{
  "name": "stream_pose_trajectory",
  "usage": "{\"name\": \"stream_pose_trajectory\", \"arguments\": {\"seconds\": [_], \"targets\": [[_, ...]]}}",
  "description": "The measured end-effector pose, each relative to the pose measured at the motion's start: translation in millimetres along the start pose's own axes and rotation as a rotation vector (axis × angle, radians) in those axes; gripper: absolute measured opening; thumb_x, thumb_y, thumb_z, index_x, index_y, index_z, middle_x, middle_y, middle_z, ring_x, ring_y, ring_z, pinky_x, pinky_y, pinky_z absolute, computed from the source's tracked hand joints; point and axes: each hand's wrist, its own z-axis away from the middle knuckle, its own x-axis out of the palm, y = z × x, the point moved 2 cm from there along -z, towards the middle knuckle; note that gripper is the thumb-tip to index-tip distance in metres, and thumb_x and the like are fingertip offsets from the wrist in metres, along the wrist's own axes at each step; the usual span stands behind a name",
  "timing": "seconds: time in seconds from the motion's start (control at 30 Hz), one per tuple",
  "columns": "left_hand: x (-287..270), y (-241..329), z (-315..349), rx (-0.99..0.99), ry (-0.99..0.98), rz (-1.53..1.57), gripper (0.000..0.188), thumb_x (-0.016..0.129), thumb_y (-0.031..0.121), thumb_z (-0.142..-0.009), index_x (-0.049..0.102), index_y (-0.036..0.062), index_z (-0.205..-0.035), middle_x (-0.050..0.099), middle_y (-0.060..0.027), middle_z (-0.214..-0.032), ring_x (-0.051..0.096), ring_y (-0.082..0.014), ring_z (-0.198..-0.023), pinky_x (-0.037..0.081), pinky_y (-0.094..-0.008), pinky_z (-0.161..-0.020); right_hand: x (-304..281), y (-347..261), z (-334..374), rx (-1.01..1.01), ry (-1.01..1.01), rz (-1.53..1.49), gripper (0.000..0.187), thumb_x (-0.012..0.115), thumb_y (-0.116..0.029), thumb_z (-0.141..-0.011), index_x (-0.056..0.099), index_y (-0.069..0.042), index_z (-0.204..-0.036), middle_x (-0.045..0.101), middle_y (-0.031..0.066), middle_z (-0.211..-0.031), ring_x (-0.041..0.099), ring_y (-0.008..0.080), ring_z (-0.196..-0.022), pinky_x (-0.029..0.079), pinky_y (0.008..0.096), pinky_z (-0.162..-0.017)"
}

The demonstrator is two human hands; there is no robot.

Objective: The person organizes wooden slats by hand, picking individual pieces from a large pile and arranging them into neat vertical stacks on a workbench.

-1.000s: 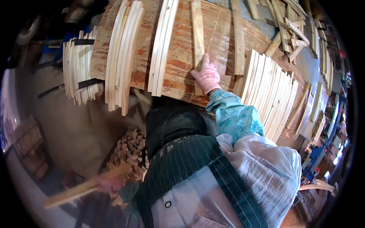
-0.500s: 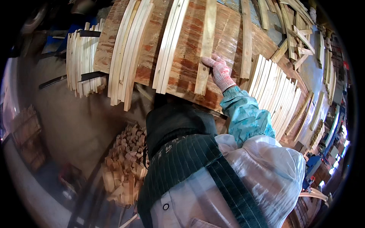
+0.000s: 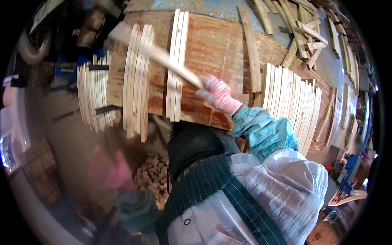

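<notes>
My right hand, in a pink and white glove, grips one end of a long pale wooden strip. The strip slants up to the left over a brown wooden board and is blurred by motion. It crosses above two bundles of thin strips that lie on the board. My left hand, in a pink glove, is low on the left and badly blurred; what it holds does not show.
A wide row of strips lies right of my right hand, and another stack sits off the board's left edge. One single strip lies on the board. Small wood blocks are heaped below. Loose slats clutter the far right.
My right hand, which was pressing on a strip lying on the board, now holds a strip swung out to the upper left. My left hand, out of sight half a second ago, shows low left.
</notes>
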Motion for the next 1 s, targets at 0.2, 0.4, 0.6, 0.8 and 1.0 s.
{"name": "stream_pose_trajectory", "arguments": {"seconds": [0.2, 0.4, 0.6, 0.8, 1.0], "targets": [[67.4, 55.2, -124.6, 0.299, -0.423, 0.279, 0.040, 0.066, 0.040, -0.086, 0.065, 0.0136, -0.116, 0.068, -0.0123, -0.103, 0.063, -0.0314, -0.102, 0.048, -0.0474, -0.091, -35.1, -41.5, -48.1, -0.914, 0.341, 0.156, 0.033, 0.070, -0.024, -0.077, 0.068, -0.017, -0.110, 0.066, 0.0054, -0.092, 0.066, 0.0260, -0.089, 0.055, 0.0393, -0.076], [133.0, -4.2, -77.9, -0.436, -0.939, 0.871, 0.036, 0.073, 0.025, -0.083, 0.064, 0.0021, -0.110, 0.071, -0.0100, -0.099, 0.066, -0.0241, -0.092, 0.050, -0.0349, -0.081, -119.5, 78.7, -114.5, 0.452, 0.480, 0.617, 0.038, 0.063, -0.042, -0.084, 0.072, -0.007, -0.094, 0.071, 0.0133, -0.098, 0.066, 0.0299, -0.098, 0.052, 0.0386, -0.084], [181.4, -74.6, -53.9, -0.927, -0.949, 1.517, 0.026, 0.069, 0.024, -0.089, 0.066, 0.0023, -0.103, 0.065, -0.0028, -0.079, 0.057, -0.0112, -0.066, 0.048, -0.0258, -0.062, -96.0, 218.3, -158.3, 0.979, 0.433, 0.453, 0.024, 0.065, -0.026, -0.081, 0.073, -0.006, -0.091, 0.071, 0.0162, -0.104, 0.067, 0.0271, -0.102, 0.054, 0.0403, -0.085], [268.3, -220.1, -43.0, -1.010, -0.699, 1.198, 0.035, 0.065, 0.031, -0.093, 0.064, 0.0038, -0.114, 0.068, -0.0050, -0.090, 0.063, -0.0182, -0.078, 0.050, -0.0307, -0.071, -37.8, 177.6, -148.5, 0.587, 0.332, 0.386, 0.050, 0.069, -0.033, -0.076, 0.057, -0.002, -0.113, 0.067, 0.0239, -0.106, 0.063, 0.0396, -0.102, 0.051, 0.0460, -0.086], [439.5, -332.6, -30.8, -0.947, -0.939, 0.393, 0.067, 0.055, 0.050, -0.092, 0.044, 0.0094, -0.144, 0.051, -0.0179, -0.142, 0.049, -0.0306, -0.132, 0.038, -0.0383, -0.109, 94.6, 38.9, -94.0, 0.856, 0.468, 0.493, 0.075, 0.053, -0.049, -0.092, 0.028, -0.010, -0.151, 0.044, 0.0238, -0.142, 0.047, 0.0406, -0.125, 0.041, 0.0462, -0.101]]}}
